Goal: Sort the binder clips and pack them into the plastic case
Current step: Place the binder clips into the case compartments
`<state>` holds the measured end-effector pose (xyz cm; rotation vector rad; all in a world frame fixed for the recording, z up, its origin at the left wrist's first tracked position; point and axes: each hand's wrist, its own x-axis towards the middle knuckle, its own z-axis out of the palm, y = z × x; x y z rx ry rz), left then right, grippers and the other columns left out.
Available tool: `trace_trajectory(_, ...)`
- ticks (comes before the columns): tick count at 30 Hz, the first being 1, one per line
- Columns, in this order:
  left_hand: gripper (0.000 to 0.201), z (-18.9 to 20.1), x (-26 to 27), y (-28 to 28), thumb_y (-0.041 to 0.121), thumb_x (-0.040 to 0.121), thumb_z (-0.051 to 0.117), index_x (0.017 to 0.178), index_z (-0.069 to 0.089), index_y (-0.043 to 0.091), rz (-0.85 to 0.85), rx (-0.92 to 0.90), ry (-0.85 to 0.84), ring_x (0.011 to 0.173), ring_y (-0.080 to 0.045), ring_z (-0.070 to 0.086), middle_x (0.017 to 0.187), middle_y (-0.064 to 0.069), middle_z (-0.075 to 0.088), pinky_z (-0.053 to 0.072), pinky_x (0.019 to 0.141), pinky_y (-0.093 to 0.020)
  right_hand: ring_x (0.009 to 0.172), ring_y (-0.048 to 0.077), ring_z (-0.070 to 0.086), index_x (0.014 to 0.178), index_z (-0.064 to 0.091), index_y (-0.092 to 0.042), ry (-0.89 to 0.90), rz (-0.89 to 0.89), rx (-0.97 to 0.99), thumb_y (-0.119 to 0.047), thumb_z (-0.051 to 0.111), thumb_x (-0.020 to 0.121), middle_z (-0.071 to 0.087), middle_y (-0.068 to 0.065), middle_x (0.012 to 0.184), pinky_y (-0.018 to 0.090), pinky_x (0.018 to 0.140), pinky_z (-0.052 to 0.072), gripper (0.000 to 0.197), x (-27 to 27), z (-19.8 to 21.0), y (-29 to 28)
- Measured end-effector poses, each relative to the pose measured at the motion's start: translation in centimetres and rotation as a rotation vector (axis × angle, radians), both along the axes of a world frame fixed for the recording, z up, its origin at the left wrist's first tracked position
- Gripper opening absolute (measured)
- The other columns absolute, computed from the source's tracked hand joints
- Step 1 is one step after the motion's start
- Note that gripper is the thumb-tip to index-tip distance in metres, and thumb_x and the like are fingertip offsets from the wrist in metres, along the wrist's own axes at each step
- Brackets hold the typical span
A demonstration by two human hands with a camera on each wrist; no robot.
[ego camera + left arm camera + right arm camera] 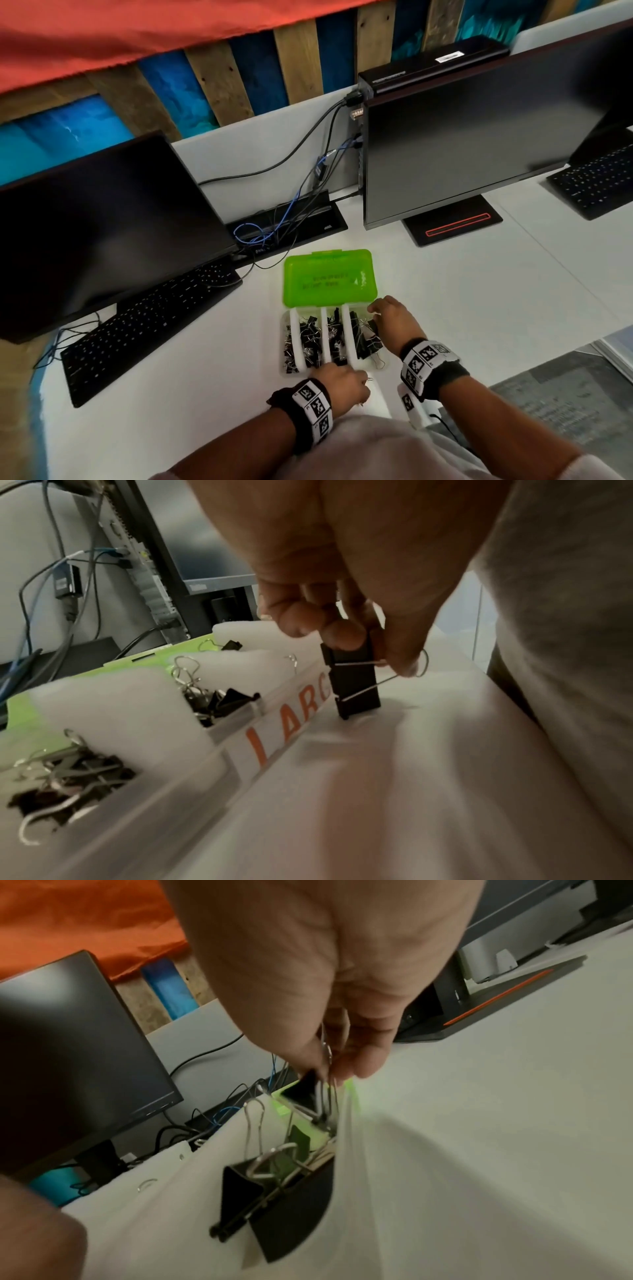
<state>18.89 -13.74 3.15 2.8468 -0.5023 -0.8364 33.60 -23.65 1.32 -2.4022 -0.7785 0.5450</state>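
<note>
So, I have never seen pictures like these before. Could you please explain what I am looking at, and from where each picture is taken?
There is no machine here: a person works with two bare hands. The wide picture comes from a camera on the head, looking down. The other two come from cameras worn on each wrist.

On the white desk lies a clear box with its green lid open and its compartments full of black clips. The left hand pinches one binder clip, upright on the desk just outside the box's front wall. The right hand pinches the wire handles of a second clip in the rightmost compartment. Dark monitors and keyboards stand behind.
</note>
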Motion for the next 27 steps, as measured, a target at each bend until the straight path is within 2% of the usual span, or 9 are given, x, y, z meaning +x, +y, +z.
trace_trajectory(6,0.013,1.3,0.5,-0.8,0.029,0.093,0.048,0.1,0.055,0.019,0.19,-0.293,-0.1,0.091,-0.026,0.059,0.102,-0.003,0.059,0.05,0.076,-0.04,0.086,0.032,0.061,0.105,0.062,-0.005,0.046,-0.105,0.071,-0.001,0.055,0.082,0.054,0.015,0.111,0.031,0.08,0.047,0.024,0.6,0.7,-0.1)
trace_trajectory(11,0.007,1.7,1.3,-0.3,0.028,0.093,0.048,0.096,0.049,0.022,0.364,-0.458,-0.16,0.084,-0.024,0.057,0.101,-0.001,0.06,0.051,0.076,-0.038,0.115,0.025,0.056,0.119,0.06,-0.011,0.114,0.027,-0.034,0.002,0.046,0.082,0.061,0.01,0.124,0.026,0.098,0.041,0.042,0.7,1.1,-1.3)
trace_trajectory(13,0.008,1.7,1.6,-0.2,0.027,0.092,0.05,0.096,0.05,0.02,0.378,-0.452,-0.169,0.083,-0.024,0.057,0.1,-0.001,0.06,0.05,0.075,-0.038,0.11,0.022,0.058,0.118,0.06,-0.014,0.115,0.013,-0.008,0.002,0.046,0.083,0.061,0.008,0.124,0.021,0.094,0.039,0.042,1.1,1.1,-2.5)
trace_trajectory(15,0.008,1.8,1.8,-0.2,0.027,0.092,0.051,0.096,0.051,0.02,0.38,-0.439,-0.182,0.083,-0.025,0.057,0.099,-0.001,0.06,0.05,0.075,-0.037,0.096,0.017,0.06,0.113,0.063,-0.015,0.09,-0.033,0.054,0.001,0.049,0.085,0.064,0.007,0.119,0.015,0.084,0.037,0.035,1.4,1.3,-4.0)
trace_trajectory(18,0.009,1.7,1.9,-0.3,0.025,0.092,0.051,0.095,0.053,0.017,0.39,-0.436,-0.182,0.085,-0.024,0.056,0.101,-0.003,0.06,0.049,0.076,-0.035,0.089,0.012,0.055,0.106,0.065,-0.019,0.061,-0.114,0.142,-0.011,0.054,0.091,0.065,0.002,0.11,0.013,0.078,0.034,0.021,1.7,1.8,-6.6)
trace_trajectory(20,0.01,1.7,2.1,-0.3,0.023,0.091,0.051,0.095,0.056,0.014,0.394,-0.44,-0.194,0.087,-0.023,0.055,0.101,-0.004,0.059,0.048,0.078,-0.034,0.098,0.013,0.055,0.108,0.062,-0.026,0.069,-0.105,0.061,-0.031,0.057,0.09,0.061,-0.004,0.11,0.02,0.083,0.038,0.019,2.2,2.1,-8.7)
trace_trajectory(23,0.011,1.4,2.4,-0.1,0.017,0.091,0.051,0.097,0.058,0.011,0.413,-0.429,-0.247,0.097,-0.022,0.053,0.104,-0.007,0.058,0.046,0.085,-0.034,0.114,0.016,0.046,0.121,0.052,-0.032,0.031,0.026,-0.305,-0.053,0.061,0.079,0.049,-0.009,0.121,0.033,0.094,0.044,0.048,3.0,2.0,-11.6)
trace_trajectory(25,0.016,1.0,2.6,0.3,0.015,0.091,0.052,0.105,0.058,0.01,0.407,-0.356,-0.245,0.107,-0.021,0.05,0.113,-0.006,0.054,0.041,0.093,-0.032,0.113,0.017,0.045,0.124,0.048,-0.031,0.046,0.096,-0.449,-0.045,0.063,0.079,0.044,-0.007,0.121,0.034,0.092,0.045,0.05,2.9,1.6,-12.3)
trace_trajectory(27,0.022,0.7,2.7,0.6,0.013,0.091,0.051,0.112,0.057,0.01,0.387,-0.289,-0.216,0.113,-0.021,0.046,0.118,-0.006,0.052,0.039,0.097,-0.032,0.097,0.017,0.051,0.115,0.054,-0.026,0.119,0.131,-0.459,-0.024,0.064,0.078,0.047,-0.003,0.11,0.027,0.08,0.046,0.038,2.2,1.3,-12.1)
